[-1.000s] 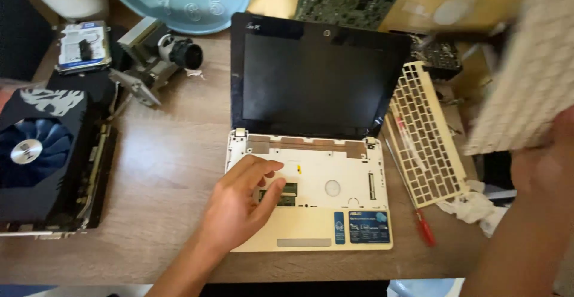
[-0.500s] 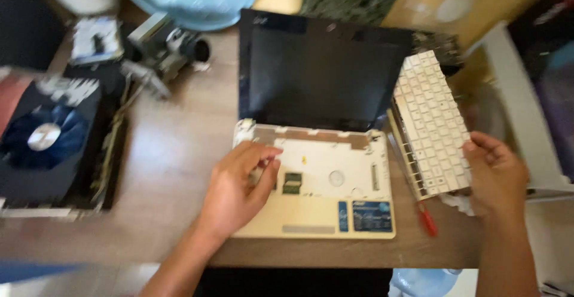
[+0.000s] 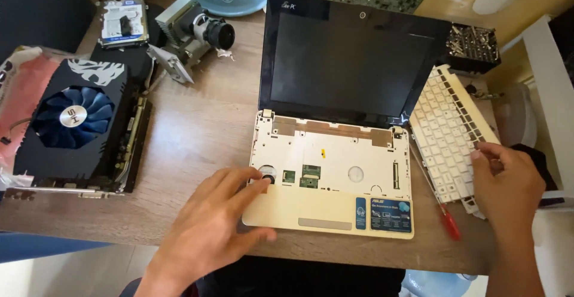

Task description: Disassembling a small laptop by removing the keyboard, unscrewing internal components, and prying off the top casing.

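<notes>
Head view: the left hand (image 3: 218, 225), fingers spread, rests on the laptop's (image 3: 332, 183) near-left corner; the right hand (image 3: 505, 180) loosely grips the detached keyboard (image 3: 445, 132), lying lengthwise right of the laptop.

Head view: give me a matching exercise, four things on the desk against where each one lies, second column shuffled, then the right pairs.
Things:
1. white keyboard
2. graphics card with a blue fan
3. red-handled screwdriver
4. hard drive

Places:
A. far left corner of the desk
B. right of the laptop, under the right hand
C. left side of the desk, apart from the laptop
D. between the laptop base and the keyboard

Pairs: 1-B, 2-C, 3-D, 4-A
</notes>
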